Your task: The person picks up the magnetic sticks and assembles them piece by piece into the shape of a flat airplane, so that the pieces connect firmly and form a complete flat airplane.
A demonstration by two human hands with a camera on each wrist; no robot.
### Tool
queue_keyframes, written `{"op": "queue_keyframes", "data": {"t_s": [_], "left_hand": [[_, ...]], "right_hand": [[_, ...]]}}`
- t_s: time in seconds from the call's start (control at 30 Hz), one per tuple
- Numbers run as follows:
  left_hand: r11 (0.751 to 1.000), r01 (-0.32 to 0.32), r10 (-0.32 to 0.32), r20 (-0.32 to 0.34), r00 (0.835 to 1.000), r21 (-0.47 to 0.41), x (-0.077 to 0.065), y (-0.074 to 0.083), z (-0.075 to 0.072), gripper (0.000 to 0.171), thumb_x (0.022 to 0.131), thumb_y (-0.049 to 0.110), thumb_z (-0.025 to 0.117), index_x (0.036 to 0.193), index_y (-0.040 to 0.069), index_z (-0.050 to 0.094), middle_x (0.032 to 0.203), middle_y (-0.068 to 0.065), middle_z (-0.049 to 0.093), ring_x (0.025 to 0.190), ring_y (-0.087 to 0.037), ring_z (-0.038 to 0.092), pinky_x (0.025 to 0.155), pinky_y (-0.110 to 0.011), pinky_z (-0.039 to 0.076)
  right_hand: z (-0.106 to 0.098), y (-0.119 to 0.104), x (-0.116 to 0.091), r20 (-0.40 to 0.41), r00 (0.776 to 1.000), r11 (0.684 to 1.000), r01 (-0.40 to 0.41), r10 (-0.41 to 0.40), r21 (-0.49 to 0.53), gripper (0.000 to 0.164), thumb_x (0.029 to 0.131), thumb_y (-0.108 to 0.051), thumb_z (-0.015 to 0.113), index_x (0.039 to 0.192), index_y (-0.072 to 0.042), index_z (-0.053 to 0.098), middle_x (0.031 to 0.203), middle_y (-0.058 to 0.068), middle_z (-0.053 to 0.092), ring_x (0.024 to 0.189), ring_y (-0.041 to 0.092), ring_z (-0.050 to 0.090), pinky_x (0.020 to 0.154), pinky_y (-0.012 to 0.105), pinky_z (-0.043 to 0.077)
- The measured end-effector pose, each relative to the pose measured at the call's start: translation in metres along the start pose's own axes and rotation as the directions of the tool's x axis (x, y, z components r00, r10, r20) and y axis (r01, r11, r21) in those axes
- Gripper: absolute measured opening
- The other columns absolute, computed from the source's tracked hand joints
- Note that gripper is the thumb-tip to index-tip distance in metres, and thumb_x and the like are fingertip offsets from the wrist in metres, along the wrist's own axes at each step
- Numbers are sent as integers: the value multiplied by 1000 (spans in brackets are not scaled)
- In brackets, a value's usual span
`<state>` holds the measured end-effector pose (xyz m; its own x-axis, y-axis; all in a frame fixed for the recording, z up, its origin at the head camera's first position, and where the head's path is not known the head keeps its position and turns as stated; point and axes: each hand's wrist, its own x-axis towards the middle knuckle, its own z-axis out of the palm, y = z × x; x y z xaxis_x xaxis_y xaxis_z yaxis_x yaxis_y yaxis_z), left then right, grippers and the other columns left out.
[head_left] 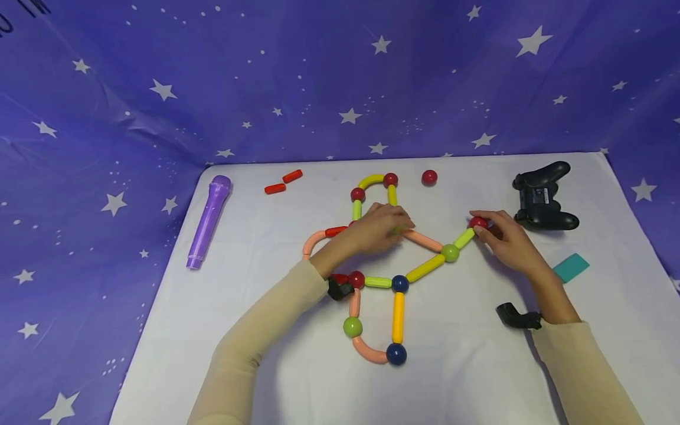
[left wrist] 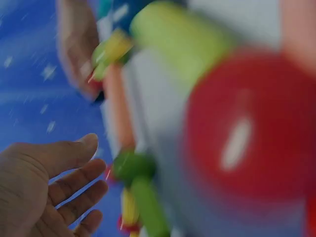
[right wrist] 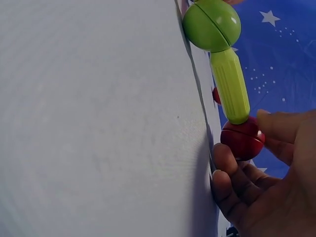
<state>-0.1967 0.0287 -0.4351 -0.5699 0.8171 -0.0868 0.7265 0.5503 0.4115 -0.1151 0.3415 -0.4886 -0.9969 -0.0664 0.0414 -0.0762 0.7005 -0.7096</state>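
My right hand (head_left: 507,245) pinches a red ball (right wrist: 241,142) between thumb and fingers. That ball sits on the end of a short lime rod (right wrist: 231,86), whose other end meets a green ball (head_left: 450,253). From this green ball, a yellow rod (head_left: 425,268) and a pink rod (head_left: 423,240) lead into a flat figure of coloured rods and balls. Above the figure's middle is my left hand (head_left: 379,227), hiding part of it. In the left wrist view its fingers (left wrist: 81,190) are spread, holding nothing, beside a dark green ball (left wrist: 133,165).
A purple toy microphone (head_left: 209,221) lies at the left. Two red rods (head_left: 275,189) and a loose red ball (head_left: 429,177) are near the back edge. At the right are a black game controller (head_left: 544,196) and a teal card (head_left: 571,268). A starry purple cloth (head_left: 319,77) hangs behind.
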Motion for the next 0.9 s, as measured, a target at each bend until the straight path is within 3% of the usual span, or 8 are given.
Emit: {"op": "queue_keyframes", "data": {"t_s": [0.1, 0.17, 0.3, 0.37, 0.43, 0.5, 0.67, 0.9], "left_hand": [[996, 79, -82, -110, 991, -31, -12, -30, -21, 31, 95, 18, 64, 125, 13, 66, 126, -2, 64, 123, -21, 53, 109, -42, 33], [983, 164, -179, -215, 960, -87, -26, -60, -37, 30, 95, 15, 63, 124, 9, 67, 124, -7, 65, 121, -25, 54, 109, -44, 35], [900, 411, -432, -406, 805, -144, -64, -131, -57, 32, 95, 10, 60, 126, 4, 64, 126, -16, 62, 121, -34, 53, 105, -48, 38], [820, 553, -559, -411, 720, -147, -83, -161, -61, 37, 95, 10, 58, 131, 2, 60, 132, -20, 56, 124, -39, 49, 105, -51, 37], [753, 646, -640, -366, 675, -126, -100, -182, -60, 40, 95, 10, 59, 133, 0, 57, 135, -24, 52, 125, -43, 47, 105, -54, 37], [728, 677, -672, -300, 677, -104, -113, -195, -58, 40, 94, 10, 60, 133, -2, 56, 136, -26, 50, 123, -44, 47, 105, -55, 37], [783, 618, -610, -275, 743, -67, -122, -202, -52, 30, 92, 7, 66, 120, -3, 64, 114, -23, 58, 104, -39, 54, 97, -52, 44], [834, 548, -464, -457, 759, 63, -119, -157, -57, 24, 86, 10, 74, 110, 3, 71, 98, -16, 68, 87, -35, 61, 80, -50, 46]], "right_hand": [[-2, 4, -2, 9, 1000, 1000, -8, 8, 19, 38, 100, -23, 56, 137, -13, 56, 115, 14, 56, 87, 14, 48, 73, 13, 39], [-3, 6, -2, 21, 1000, 999, -15, 14, 35, 38, 100, -24, 56, 137, -14, 57, 116, 14, 56, 87, 12, 47, 74, 14, 38], [-5, 11, -1, 52, 998, 996, -29, 25, 84, 37, 102, -23, 53, 137, -14, 56, 121, 13, 56, 91, 6, 49, 77, 7, 39], [-6, 13, -1, 72, 997, 994, -29, 21, 102, 38, 103, -22, 51, 139, -14, 54, 125, 13, 55, 93, 3, 50, 78, 5, 40], [-7, 14, -1, 87, 996, 993, -31, 21, 112, 39, 103, -22, 51, 141, -13, 52, 128, 14, 55, 93, 2, 50, 78, 6, 41], [-9, 15, -1, 98, 995, 993, -30, 19, 115, 40, 103, -21, 50, 142, -12, 50, 131, 15, 55, 93, 1, 51, 77, 8, 42], [-14, 16, -2, 97, 995, 994, -32, 22, 102, 40, 103, -21, 51, 141, -8, 50, 133, 20, 54, 93, -2, 50, 76, 7, 42], [-15, 16, 0, 120, 992, 995, -48, 37, 92, 41, 103, -24, 50, 141, -9, 50, 136, 20, 53, 95, -1, 49, 77, 6, 41]]}}
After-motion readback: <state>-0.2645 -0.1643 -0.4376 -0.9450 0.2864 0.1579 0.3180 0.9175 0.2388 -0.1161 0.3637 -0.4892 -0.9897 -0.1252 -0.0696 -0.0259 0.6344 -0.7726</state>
